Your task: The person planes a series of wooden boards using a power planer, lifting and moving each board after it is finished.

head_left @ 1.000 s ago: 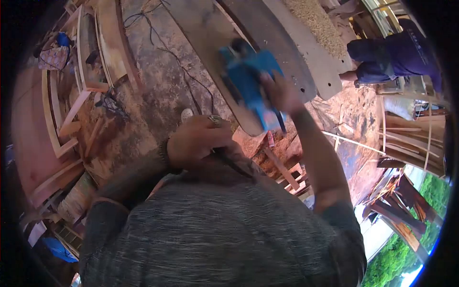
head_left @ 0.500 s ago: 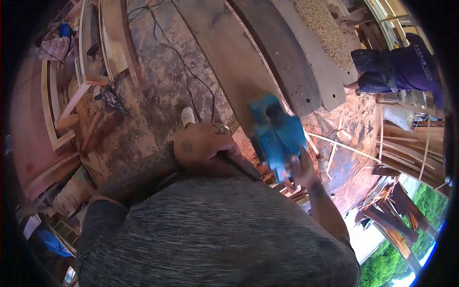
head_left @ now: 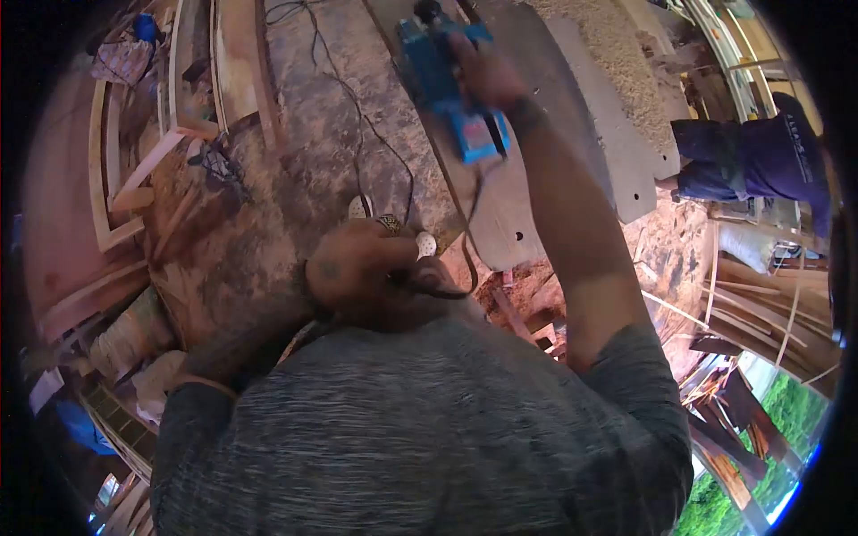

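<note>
A blue electric hand planer (head_left: 433, 76) rests on a long wooden plank (head_left: 446, 159) at the top centre. My right hand (head_left: 487, 76), its arm stretched far forward, is wrapped around the planer's rear handle; motion blurs it slightly. Close to my body, my left hand (head_left: 362, 272) is closed around the planer's dark power cord (head_left: 472, 268). From that hand the cord loops up towards the back of the planer.
Wide boards (head_left: 617, 134) with holes near their ends lie right of the plank, wood shavings (head_left: 599, 54) on one. A black cable (head_left: 344, 85) crosses the dusty floor. Wooden frames (head_left: 103, 170) stand left. A person in dark clothing (head_left: 769, 147) is at right, near stacked timber (head_left: 751, 313).
My right hand has pushed the planer forward along the plank, away from my body, and the arm is now extended. My left hand stays near my body, still gripping the cord.
</note>
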The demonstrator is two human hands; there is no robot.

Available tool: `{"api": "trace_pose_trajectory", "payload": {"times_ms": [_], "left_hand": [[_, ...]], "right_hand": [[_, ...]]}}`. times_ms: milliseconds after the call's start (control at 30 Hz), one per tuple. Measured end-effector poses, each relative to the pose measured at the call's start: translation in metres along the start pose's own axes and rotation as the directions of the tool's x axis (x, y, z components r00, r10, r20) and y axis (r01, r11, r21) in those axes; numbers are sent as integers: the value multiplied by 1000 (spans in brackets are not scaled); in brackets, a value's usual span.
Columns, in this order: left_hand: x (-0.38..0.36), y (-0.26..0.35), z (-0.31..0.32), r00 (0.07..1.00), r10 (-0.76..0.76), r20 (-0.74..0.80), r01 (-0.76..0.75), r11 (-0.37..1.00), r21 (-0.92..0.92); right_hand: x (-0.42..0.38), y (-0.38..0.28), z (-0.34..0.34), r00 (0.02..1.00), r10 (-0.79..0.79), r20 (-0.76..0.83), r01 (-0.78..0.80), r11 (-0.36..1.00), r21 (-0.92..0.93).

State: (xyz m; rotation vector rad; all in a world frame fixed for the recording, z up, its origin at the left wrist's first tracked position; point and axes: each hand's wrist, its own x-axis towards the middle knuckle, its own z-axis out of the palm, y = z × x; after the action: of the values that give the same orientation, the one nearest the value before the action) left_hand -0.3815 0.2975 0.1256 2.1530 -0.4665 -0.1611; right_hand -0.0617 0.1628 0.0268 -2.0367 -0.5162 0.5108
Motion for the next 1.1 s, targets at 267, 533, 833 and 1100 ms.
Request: {"api": "trace_pose_trajectory", "payload": {"times_ms": [267, 533, 833, 1100], "left_hand": [[0, 24, -10, 990, 136, -35, -134, 990, 42], [18, 17, 21, 954, 59, 293, -105, 984, 146], [12, 15, 18, 964, 139, 228, -161, 984, 78], [1, 9, 10, 979, 109, 174, -107, 994, -22]], "right_hand": [[-80, 22, -8, 984, 52, 170, -90, 970, 224], [-415, 114, -43, 983, 164, 86, -183, 932, 313], [-433, 95, -53, 945, 316, 88, -326, 931, 163], [-219, 37, -20, 994, -99, 46, 101, 994, -36]]}}
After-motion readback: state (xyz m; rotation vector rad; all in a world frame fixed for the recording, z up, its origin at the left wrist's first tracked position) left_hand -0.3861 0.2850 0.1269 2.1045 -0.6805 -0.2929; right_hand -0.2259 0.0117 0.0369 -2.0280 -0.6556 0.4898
